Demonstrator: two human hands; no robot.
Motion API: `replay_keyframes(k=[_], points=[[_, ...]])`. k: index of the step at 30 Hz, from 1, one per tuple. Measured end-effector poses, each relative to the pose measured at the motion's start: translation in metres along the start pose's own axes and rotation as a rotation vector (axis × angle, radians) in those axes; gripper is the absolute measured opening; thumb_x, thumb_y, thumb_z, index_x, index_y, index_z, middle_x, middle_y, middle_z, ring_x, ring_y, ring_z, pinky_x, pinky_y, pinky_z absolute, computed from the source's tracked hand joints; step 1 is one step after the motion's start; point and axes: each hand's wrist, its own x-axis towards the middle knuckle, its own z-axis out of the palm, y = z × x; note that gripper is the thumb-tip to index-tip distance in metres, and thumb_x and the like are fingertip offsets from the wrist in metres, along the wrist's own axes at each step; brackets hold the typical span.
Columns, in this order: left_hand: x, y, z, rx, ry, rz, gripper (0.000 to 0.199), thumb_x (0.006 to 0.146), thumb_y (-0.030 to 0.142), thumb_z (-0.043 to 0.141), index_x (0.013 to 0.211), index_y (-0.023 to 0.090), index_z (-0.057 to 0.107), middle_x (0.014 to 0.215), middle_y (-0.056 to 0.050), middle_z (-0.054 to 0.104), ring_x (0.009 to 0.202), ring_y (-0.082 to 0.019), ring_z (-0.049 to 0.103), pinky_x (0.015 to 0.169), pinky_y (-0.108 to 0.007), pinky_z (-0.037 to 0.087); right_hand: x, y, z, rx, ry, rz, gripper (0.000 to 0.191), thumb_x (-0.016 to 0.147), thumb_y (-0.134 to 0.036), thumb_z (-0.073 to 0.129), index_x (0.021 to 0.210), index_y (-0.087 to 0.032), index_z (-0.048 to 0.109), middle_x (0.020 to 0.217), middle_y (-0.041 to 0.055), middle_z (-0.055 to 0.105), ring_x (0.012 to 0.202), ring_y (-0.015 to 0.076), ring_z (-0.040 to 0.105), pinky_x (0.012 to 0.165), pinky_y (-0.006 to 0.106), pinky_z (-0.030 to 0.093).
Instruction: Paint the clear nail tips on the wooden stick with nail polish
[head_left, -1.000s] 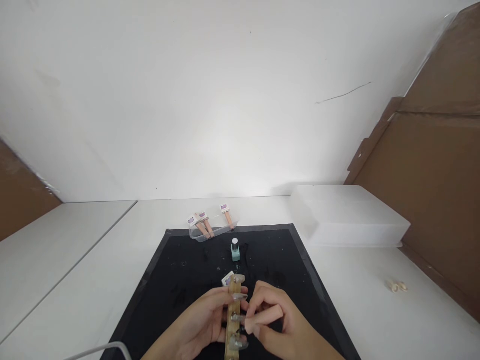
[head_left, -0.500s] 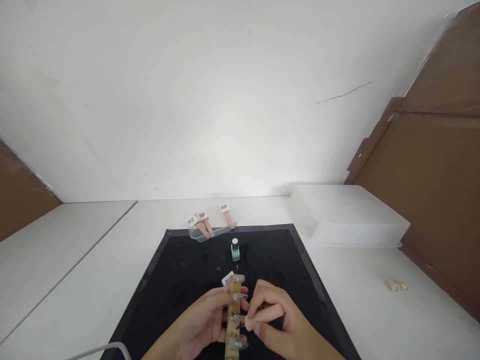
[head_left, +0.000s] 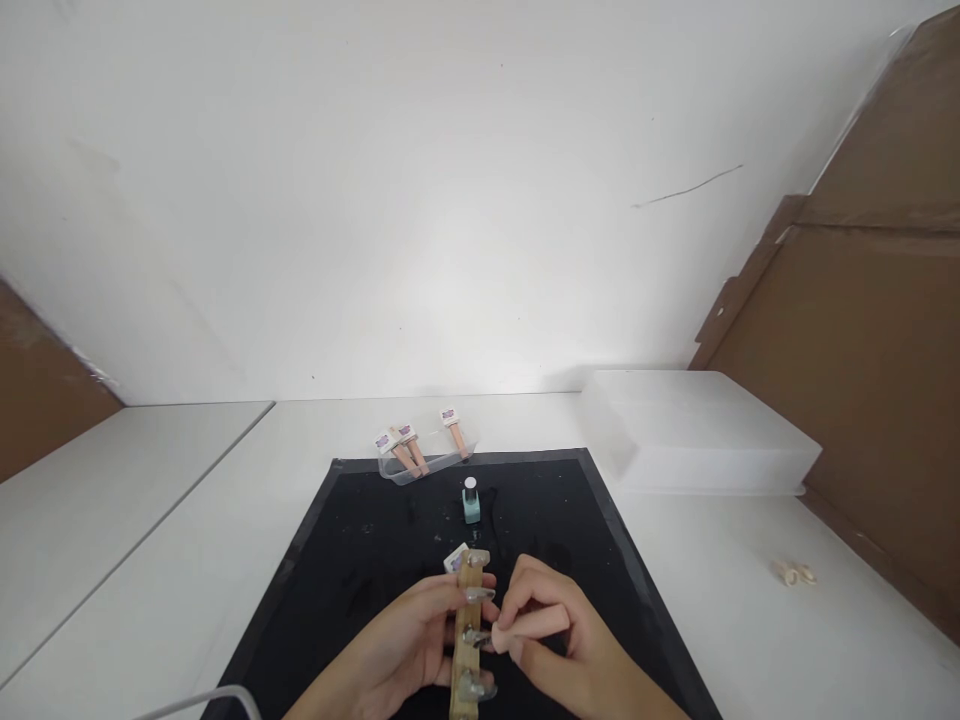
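Note:
My left hand (head_left: 415, 640) is closed around a narrow wooden strip (head_left: 466, 655) standing lengthwise near the front of the black mat. Several clear false nails (head_left: 478, 594) stick out from the strip's right side. Pinched in my right hand (head_left: 559, 635) is a nail polish brush (head_left: 534, 625) with a long pink cap handle. Its dark tip is at the third nail from the top; whether it touches is hard to make out. Partly hidden behind the strip's far end is a small white labelled bottle (head_left: 454, 558).
A teal nail polish bottle (head_left: 471, 505) stands upright on the black mat (head_left: 525, 500). Behind it, a clear tray (head_left: 405, 478) holds pink-capped bottles. A translucent white box (head_left: 712, 440) and small beige rings (head_left: 793, 573) are at right. A grey cable (head_left: 240, 692) curves in at lower left.
My right hand has shifted the brush slightly right and up, its handle lying a little flatter. My left hand and the strip stay in place.

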Motion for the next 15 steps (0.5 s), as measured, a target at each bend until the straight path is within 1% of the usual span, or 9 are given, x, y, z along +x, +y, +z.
replay_keyframes(k=[3, 10, 15], points=[[0.0005, -0.0007, -0.0008, -0.008, 0.017, -0.002, 0.028, 0.074, 0.026, 0.053, 0.099, 0.015, 0.057, 0.077, -0.005, 0.063, 0.070, -0.018, 0.058, 0.075, -0.046, 0.049, -0.0001, -0.0009, -0.0001, 0.001, 0.003, -0.003, 0.009, 0.075, -0.011, 0.054, 0.073, -0.017, 0.060, 0.076, 0.0023, 0.052, 0.070, 0.0156, 0.051, 0.067, 0.027, 0.040], [0.0018, -0.0006, -0.0029, -0.008, 0.012, -0.003, 0.030, 0.074, 0.026, 0.054, 0.102, 0.015, 0.056, 0.081, -0.006, 0.063, 0.073, -0.018, 0.058, 0.076, -0.047, 0.049, 0.0012, 0.0014, 0.0006, 0.006, 0.013, -0.017, 0.007, 0.075, -0.011, 0.053, 0.074, -0.017, 0.058, 0.075, 0.0024, 0.051, 0.069, 0.0159, 0.051, 0.067, 0.028, 0.040], [0.0011, -0.0004, -0.0024, 0.005, -0.020, 0.001, 0.031, 0.071, 0.029, 0.056, 0.100, 0.017, 0.058, 0.076, -0.004, 0.063, 0.070, -0.017, 0.058, 0.075, -0.045, 0.049, 0.0016, 0.0001, -0.0002, -0.003, 0.018, -0.027, 0.008, 0.075, -0.011, 0.053, 0.075, -0.016, 0.058, 0.075, 0.0022, 0.051, 0.069, 0.0157, 0.051, 0.066, 0.028, 0.039]])
